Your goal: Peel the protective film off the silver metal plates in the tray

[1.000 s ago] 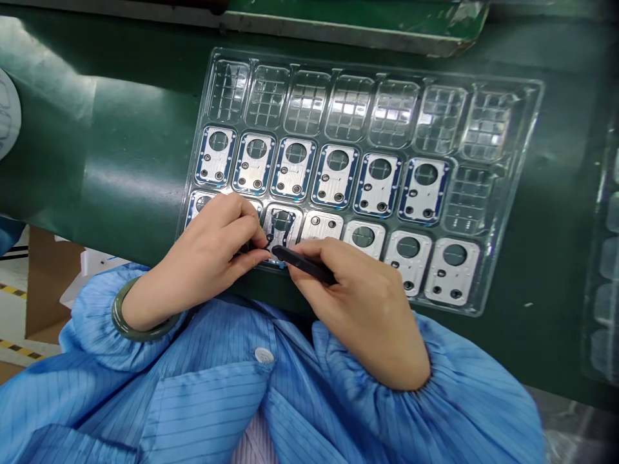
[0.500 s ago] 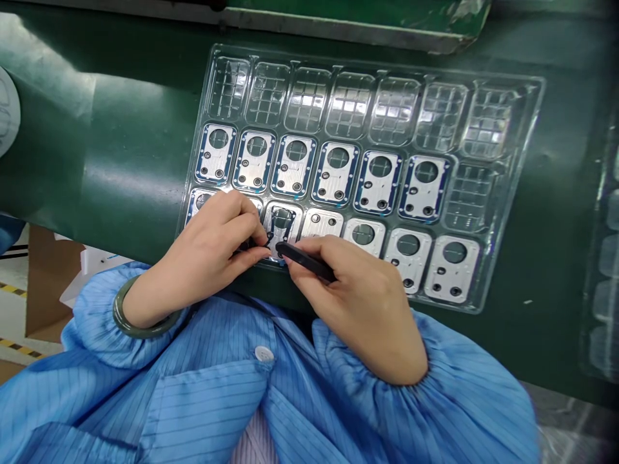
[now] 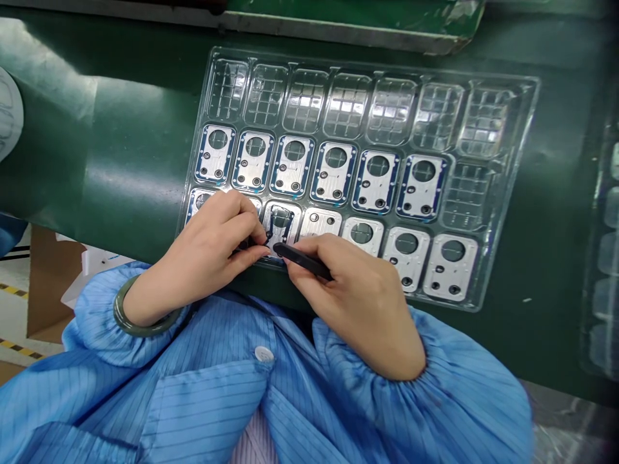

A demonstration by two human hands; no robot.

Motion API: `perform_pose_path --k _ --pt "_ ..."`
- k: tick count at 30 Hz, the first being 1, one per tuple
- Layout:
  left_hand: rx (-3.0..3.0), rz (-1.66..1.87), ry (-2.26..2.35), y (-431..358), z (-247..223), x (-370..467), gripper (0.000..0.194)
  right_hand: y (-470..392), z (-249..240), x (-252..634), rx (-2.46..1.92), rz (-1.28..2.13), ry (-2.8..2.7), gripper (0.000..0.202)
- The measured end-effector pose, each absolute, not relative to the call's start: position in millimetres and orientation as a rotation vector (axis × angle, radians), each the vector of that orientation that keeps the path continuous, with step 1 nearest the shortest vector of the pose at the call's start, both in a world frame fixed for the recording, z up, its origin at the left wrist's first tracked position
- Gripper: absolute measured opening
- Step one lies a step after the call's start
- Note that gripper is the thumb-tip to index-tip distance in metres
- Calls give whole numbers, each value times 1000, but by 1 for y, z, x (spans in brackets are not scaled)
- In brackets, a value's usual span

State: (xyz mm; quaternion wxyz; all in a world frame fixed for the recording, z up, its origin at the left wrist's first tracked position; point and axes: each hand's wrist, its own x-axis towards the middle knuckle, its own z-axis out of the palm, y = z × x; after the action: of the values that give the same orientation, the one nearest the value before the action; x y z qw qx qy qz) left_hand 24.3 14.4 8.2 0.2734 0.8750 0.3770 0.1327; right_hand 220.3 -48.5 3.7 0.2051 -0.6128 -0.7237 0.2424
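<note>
A metal plate with a large round hole lies in the front row of a clear plastic tray. Over it lies a thin dark blue gasket, pulled narrow and out of line with the plate's edge. The thumb and fingers of my left hand pinch the gasket's left side near the plate's lower end. My right hand grips a slim black hand tool, its rounded tip against the plate's lower part, close to my left fingertips. Fingers hide the lower end of this plate and parts of its neighbours.
Several plates with blue edging, such as this plate, fill most of the middle row. Bare silver plates, like this one, sit at front right. Back-row pockets hold nothing. A green ledge runs behind; a white round object is left.
The black tool's tip has shifted very slightly left along the plate. My left hand keeps its pinch in nearly the same spot.
</note>
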Motion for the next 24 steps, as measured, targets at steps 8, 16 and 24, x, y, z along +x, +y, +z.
perform_pose_path --k 8,16,24 --pt "2362 354 1026 14 8 24 4 -47 4 222 -1700 691 -2028 8" --pt "2366 331 1018 15 7 24 4 -49 2 221 -1699 731 -1958 10" --pt "2382 294 1019 17 9 27 6 -47 3 222 -1714 786 -1897 12"
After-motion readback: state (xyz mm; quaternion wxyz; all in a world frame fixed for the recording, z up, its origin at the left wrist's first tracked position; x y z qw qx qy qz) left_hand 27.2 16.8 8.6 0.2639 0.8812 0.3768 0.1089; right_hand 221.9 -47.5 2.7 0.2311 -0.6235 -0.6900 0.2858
